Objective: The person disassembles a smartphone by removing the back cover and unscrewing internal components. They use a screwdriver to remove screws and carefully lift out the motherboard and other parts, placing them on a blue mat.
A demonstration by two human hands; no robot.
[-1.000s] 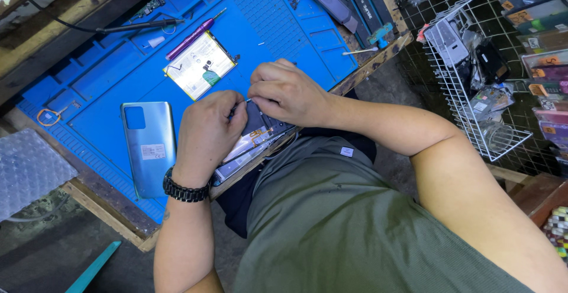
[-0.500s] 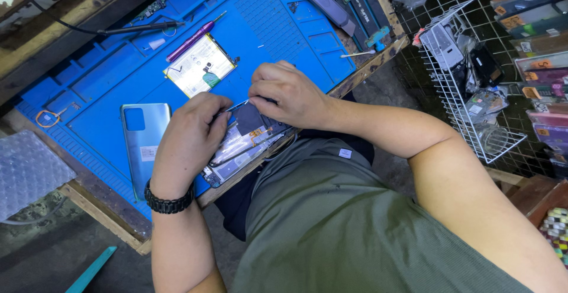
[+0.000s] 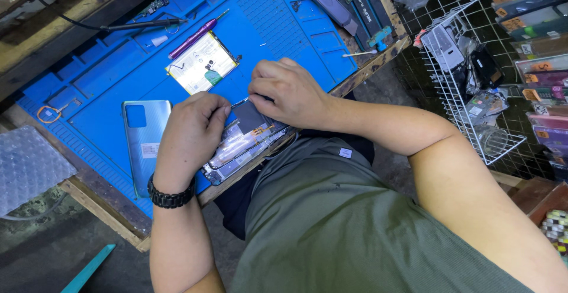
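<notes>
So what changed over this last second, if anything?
Very little. The left hand shifted slightly up the opened phone, closer to the right hand, which stays at the phone's top edge. The phone, the back cover and the battery lie as before.

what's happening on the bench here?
A person is working on an opened phone at the near edge of a blue mat. The left hand steadies it; the right hand holds a thin tool at its upper end. The back cover lies to the left, a battery beyond.
</notes>
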